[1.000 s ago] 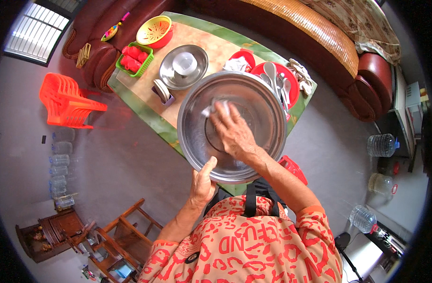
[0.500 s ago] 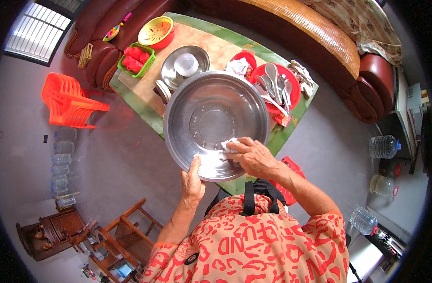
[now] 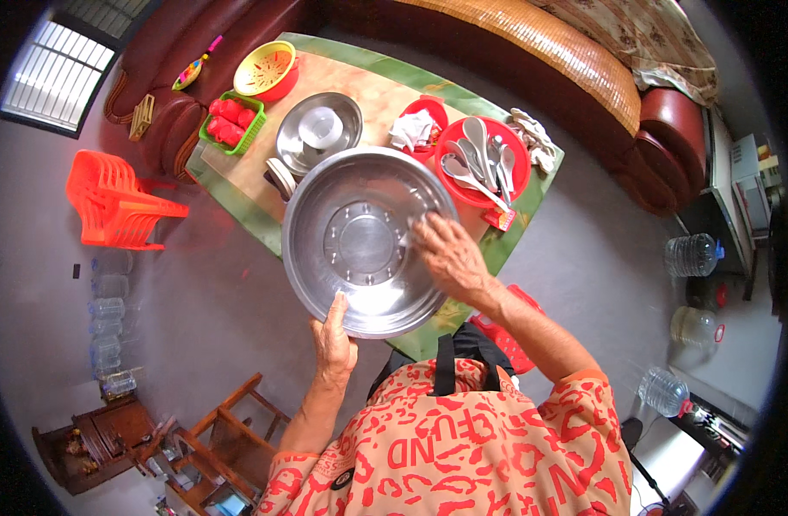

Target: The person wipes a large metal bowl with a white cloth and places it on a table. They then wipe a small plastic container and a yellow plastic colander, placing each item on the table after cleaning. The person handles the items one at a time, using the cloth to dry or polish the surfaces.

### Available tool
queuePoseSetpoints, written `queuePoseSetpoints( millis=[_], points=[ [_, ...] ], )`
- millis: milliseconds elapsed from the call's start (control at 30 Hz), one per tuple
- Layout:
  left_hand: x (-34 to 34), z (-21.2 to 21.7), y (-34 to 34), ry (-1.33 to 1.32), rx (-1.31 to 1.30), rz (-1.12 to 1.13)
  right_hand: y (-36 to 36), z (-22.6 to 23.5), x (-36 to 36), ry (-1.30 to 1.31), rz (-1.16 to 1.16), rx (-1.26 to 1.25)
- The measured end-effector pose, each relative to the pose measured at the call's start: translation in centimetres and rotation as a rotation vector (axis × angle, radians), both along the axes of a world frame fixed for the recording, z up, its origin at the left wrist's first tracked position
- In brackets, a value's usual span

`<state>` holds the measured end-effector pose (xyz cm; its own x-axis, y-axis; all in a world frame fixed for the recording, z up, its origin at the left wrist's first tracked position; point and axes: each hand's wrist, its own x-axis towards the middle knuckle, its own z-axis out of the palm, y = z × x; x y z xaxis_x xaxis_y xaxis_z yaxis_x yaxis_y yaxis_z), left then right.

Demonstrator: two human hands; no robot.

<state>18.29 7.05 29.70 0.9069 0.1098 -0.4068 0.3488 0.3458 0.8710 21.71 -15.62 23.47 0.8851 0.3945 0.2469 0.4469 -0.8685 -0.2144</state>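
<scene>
A large metal basin (image 3: 360,245) is tipped toward me in front of the table. My left hand (image 3: 334,348) grips its near rim, thumb over the edge on the inside. Against the inner wall on the right, my right hand (image 3: 450,258) presses a white cloth or tissue (image 3: 414,225), mostly hidden under its fingers. Behind the basin lies a smaller metal bowl (image 3: 347,116) with a translucent white bowl (image 3: 321,128) in it. Several ladles and spoons (image 3: 480,159) fill a red basin (image 3: 520,181) to the right.
Crumpled white tissue (image 3: 411,131) sits in a red container (image 3: 428,105). A green basket (image 3: 258,125) holds red items, beside a yellow colander (image 3: 265,69). Cloth gloves (image 3: 534,138) rest at the table's right corner (image 3: 549,172). Stacked orange stools (image 3: 119,206) stand left.
My right hand has slid up along the basin's inner right wall with the white cloth. The basin has shifted slightly left and tilted, my left hand still on its rim.
</scene>
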Motion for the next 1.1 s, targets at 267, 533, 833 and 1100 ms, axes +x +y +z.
queuePoseSetpoints(
  millis=[267,533,833,1100],
  points=[
    [-0.3,-1.4,-0.2,0.044,0.003,0.082,6.3,0.6,-4.8,0.461,0.149,0.466],
    [-0.2,-1.7,0.6,0.096,-0.007,0.124,5.9,1.1,-4.1,0.426,0.283,0.580],
    [-0.9,-1.8,2.0,0.112,-0.018,0.049,1.9,-0.4,-1.4,0.021,-0.055,-0.008],
    [-1.4,-2.4,2.1,0.164,-0.027,0.066,4.1,-1.3,-3.1,0.169,-0.069,-0.031]
  ],
)
